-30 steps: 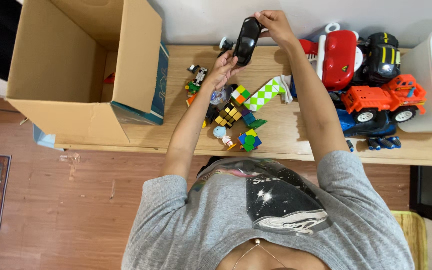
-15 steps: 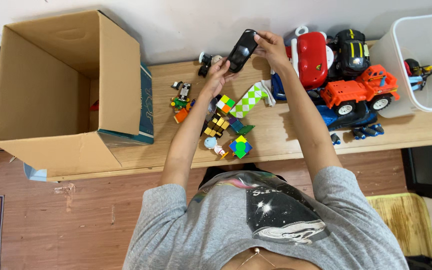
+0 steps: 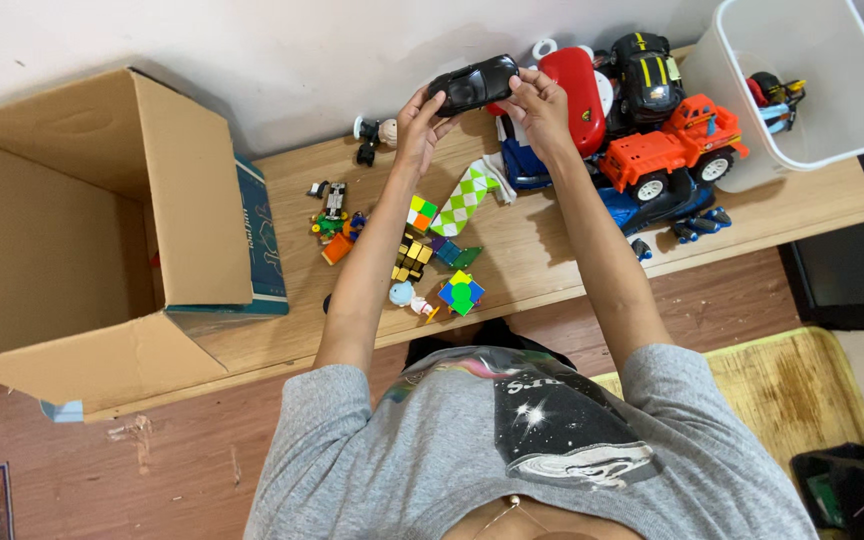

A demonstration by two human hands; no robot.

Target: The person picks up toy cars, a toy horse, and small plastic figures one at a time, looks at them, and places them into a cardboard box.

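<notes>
While both hands grip | black toy car spans between left hand, right hand

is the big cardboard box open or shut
Open. The cardboard box has its flaps spread and its inside shows. Both hands, left hand and right hand, hold a black toy car apart from it.

Black toy car is looking like glossy, smooth plastic. Orange truck and red toy are showing shiny plastic too. Big box is reading as matt brown cardboard w/ 1 taped corner. Table is showing pale wood grain, matt. White bin is looking like smooth, semi-gloss plastic.
</notes>
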